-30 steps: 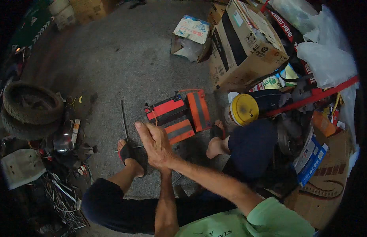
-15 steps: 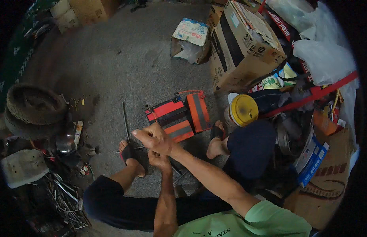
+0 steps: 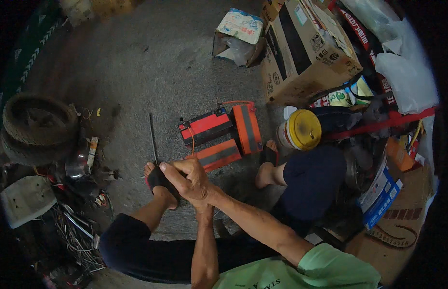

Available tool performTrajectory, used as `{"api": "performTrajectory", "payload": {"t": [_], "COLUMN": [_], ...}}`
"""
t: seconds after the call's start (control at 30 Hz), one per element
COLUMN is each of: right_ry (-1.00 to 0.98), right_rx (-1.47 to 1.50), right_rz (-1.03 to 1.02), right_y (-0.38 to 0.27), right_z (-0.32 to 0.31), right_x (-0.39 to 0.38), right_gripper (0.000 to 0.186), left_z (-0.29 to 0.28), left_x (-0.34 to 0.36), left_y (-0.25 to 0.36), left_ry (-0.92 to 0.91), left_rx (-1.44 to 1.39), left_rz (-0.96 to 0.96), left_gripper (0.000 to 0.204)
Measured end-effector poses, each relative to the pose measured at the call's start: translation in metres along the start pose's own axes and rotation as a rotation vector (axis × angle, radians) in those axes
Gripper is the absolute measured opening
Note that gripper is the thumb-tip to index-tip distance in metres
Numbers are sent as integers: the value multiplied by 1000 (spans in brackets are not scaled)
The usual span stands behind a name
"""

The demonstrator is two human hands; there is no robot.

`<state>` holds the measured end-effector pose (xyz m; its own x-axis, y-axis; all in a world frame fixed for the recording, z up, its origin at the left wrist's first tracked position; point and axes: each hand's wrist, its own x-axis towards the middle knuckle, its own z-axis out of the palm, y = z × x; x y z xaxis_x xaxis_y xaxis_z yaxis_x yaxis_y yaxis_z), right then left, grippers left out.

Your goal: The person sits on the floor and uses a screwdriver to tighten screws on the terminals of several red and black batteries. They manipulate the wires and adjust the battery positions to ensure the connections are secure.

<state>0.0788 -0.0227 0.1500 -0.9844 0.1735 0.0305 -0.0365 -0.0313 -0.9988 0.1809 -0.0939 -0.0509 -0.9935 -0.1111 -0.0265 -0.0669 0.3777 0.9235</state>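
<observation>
Right hand (image 3: 187, 182) curled; left hand (image 3: 203, 209) fingers hidden; any grip untellable; red-topped battery (image 3: 207, 129) judged heavy, stiff; best held by ends.

Cluttered repair workshop; stacked tyres (image 3: 35, 142); tangled metal rods (image 3: 78, 240); wired battery blocks (image 3: 207, 131)

One head-worn fisheye camera is looking steeply down, centring close to the red-and-black battery (image 3: 207, 132); it is showing the forearms (image 3: 260, 222) nearer than the battery and a cardboard box (image 3: 301, 86) beyond it.
</observation>
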Motion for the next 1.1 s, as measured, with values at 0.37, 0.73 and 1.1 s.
{"api": "performTrajectory", "payload": {"t": [0.37,0.73,1.1], "right_ry": [-183,-103,-31], "right_rx": [77,-6,53], "right_rz": [-14,-134,-110], "right_y": [-2,7,32], "right_z": [-6,-12,-32], "right_x": [8,1,-11], "right_gripper": [34,28,20], "left_z": [-4,-85,-55], "left_x": [-11,100,110], "left_y": [6,187,207], "left_ry": [-66,-135,-497], "left_rx": [-20,-880,-671], "left_rz": [-38,-131,-223], "left_gripper": [29,44,51]}}
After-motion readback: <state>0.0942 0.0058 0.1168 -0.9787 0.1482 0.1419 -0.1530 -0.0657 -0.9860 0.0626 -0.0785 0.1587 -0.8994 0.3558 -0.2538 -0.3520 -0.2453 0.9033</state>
